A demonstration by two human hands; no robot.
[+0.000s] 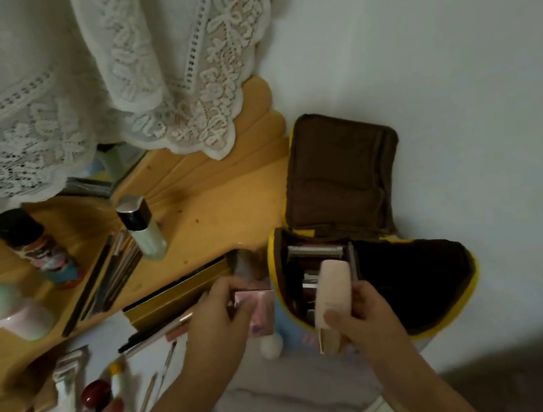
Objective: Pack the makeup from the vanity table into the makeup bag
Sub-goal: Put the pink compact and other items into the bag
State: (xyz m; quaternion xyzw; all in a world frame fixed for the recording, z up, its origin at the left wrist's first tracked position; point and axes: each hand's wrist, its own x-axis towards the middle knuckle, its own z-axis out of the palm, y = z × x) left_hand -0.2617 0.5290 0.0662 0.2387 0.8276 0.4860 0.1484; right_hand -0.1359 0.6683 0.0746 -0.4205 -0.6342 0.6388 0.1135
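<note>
Pink tube (330, 288) over open makeup bag (416, 290)

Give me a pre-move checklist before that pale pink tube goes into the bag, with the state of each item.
1. Bag open, lid flipped back: ok.
2. Right hand grips the tube: ok.
3. Tube over the bag's opening: ok, its upper end sits at the near rim.
4. Free room inside: ok, the right side looks dark and empty; the left holds items.
5. Left hand clear of the opening: ok, it holds a pink compact beside the bag.
6. Tube cap closed: cannot tell.
</note>
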